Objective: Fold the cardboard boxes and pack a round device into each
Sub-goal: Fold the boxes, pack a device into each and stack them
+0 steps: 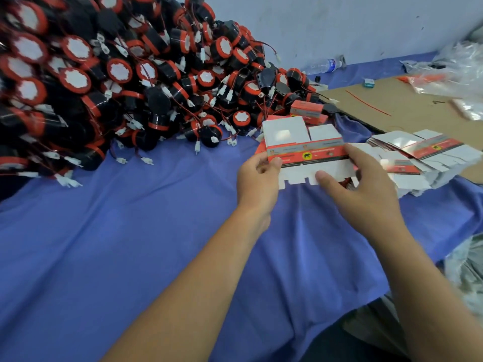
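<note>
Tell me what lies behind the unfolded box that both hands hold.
A red folded box and the pile of round devices show behind the unfolded box. Its raised white flaps hide whatever lies directly behind them.

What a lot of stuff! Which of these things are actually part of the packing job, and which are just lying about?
Part of the job: the flat box held by the left hand and right hand; the stack of unfolded boxes; the heap of round devices.
Just lying about: water bottle; brown cardboard sheet; plastic bags.
</note>
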Demonstrator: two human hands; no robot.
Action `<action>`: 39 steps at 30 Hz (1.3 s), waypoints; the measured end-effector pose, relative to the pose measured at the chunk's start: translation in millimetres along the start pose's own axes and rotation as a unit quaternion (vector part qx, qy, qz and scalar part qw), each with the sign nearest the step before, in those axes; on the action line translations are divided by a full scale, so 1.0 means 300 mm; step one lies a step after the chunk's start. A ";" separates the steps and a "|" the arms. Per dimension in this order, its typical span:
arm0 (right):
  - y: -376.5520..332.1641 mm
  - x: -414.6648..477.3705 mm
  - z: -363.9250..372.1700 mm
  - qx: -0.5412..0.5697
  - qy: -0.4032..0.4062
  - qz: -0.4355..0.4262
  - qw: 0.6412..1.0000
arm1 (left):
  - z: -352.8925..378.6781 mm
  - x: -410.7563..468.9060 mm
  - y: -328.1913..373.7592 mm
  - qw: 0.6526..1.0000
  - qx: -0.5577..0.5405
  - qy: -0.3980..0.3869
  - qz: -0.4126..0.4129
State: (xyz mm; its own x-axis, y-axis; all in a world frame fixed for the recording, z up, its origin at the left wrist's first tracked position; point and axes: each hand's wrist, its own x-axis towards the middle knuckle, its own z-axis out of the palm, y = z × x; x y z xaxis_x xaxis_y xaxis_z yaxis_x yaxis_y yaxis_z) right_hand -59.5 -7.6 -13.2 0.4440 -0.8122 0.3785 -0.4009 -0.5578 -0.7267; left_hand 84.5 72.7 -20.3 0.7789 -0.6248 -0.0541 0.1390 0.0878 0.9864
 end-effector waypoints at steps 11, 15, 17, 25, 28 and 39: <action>-0.335 -0.276 0.419 0.120 -0.211 -0.153 0.958 | -0.712 -0.303 0.062 0.991 0.101 0.049 0.071; -0.429 -0.382 0.530 0.111 -0.251 -0.177 0.945 | -0.878 -0.399 0.069 0.993 0.084 0.056 0.057; -0.441 -0.415 0.564 0.101 -0.266 -0.171 0.943 | -0.917 -0.422 0.065 0.993 0.088 0.059 0.053; -0.518 -0.496 0.622 0.076 -0.262 -0.203 0.940 | -1.015 -0.498 0.038 0.994 0.069 0.081 0.032; -0.533 -0.530 0.630 0.079 -0.300 -0.226 0.923 | -0.998 -0.508 0.052 0.996 0.078 0.024 0.020; -0.514 -0.510 0.576 0.213 -0.352 -0.203 0.889 | -1.081 -0.580 0.151 1.000 0.007 -0.019 -0.024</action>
State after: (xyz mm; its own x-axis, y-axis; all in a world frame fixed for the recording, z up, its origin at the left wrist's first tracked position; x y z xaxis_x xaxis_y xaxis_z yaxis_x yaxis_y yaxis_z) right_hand 73.0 232.3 -58.1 0.9337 -0.1671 0.3166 0.1807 -0.5435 -0.8197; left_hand 153.7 436.9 -16.6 0.7479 -0.6568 -0.0958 0.1668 0.0463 0.9849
